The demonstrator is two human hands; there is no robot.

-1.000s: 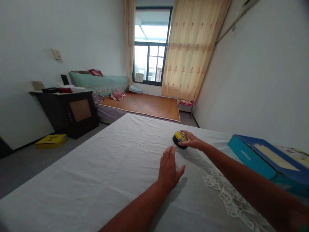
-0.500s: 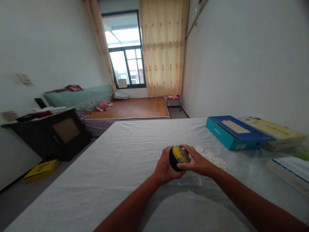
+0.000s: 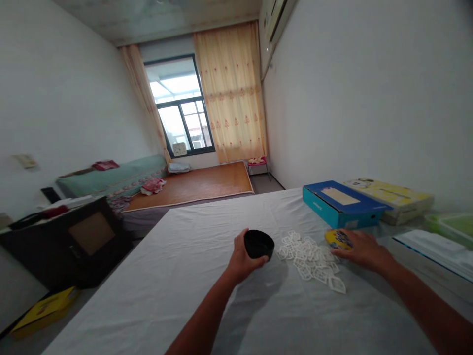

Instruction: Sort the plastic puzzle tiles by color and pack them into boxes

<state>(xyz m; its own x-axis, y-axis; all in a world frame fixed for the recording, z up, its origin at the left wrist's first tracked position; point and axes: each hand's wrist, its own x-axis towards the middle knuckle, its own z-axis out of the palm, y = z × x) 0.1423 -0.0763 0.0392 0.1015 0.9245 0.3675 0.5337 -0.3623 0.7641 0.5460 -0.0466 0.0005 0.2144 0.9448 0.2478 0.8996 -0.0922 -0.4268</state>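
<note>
My left hand (image 3: 242,259) is wrapped round a round black tin (image 3: 259,245), its open mouth tilted toward me and its inside dark. Over to the right, my right hand (image 3: 364,250) grips a yellow patterned lid (image 3: 338,239), low over the white tablecloth or resting on it; I cannot tell which. Between my two hands lies a loose heap of white leaf-shaped openwork pieces (image 3: 310,256), right of the tin and left of the lid.
A blue box (image 3: 342,202) and a yellow box (image 3: 393,197) stand at the table's back right. Nearer on the right are a white box (image 3: 438,251) and a green-rimmed container (image 3: 453,227). Beyond the table are a bed (image 3: 195,185) and a dark cabinet (image 3: 70,241).
The lid has come off the tin. My right hand has carried it to the right, past the white pieces, while my left hand keeps the tin. The view has tilted upward.
</note>
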